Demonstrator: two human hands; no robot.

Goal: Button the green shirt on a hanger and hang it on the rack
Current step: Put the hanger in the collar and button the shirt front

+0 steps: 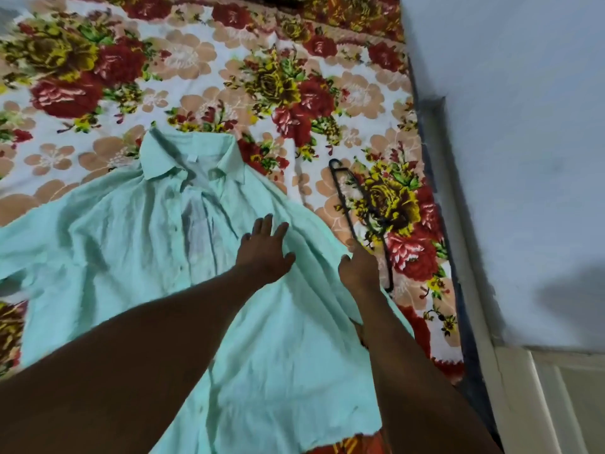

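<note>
The light green shirt (124, 244) lies spread flat on the bed, collar toward the far side and its front placket open near the top. My left hand (265, 247) rests palm down on the shirt's right front, fingers apart, holding nothing. At the shirt's right edge my right hand (358, 265) touches the fabric, fingers partly curled; I cannot tell whether it pinches the cloth. A black plastic hanger (352, 204) lies on the bedsheet just right of the shirt, close beyond my right hand.
The bed carries a floral bedsheet (229, 60) in red, yellow and peach. Its dark right edge (435, 178) meets a pale wall (523, 126). A white door frame (540, 394) shows at the lower right. No rack is in view.
</note>
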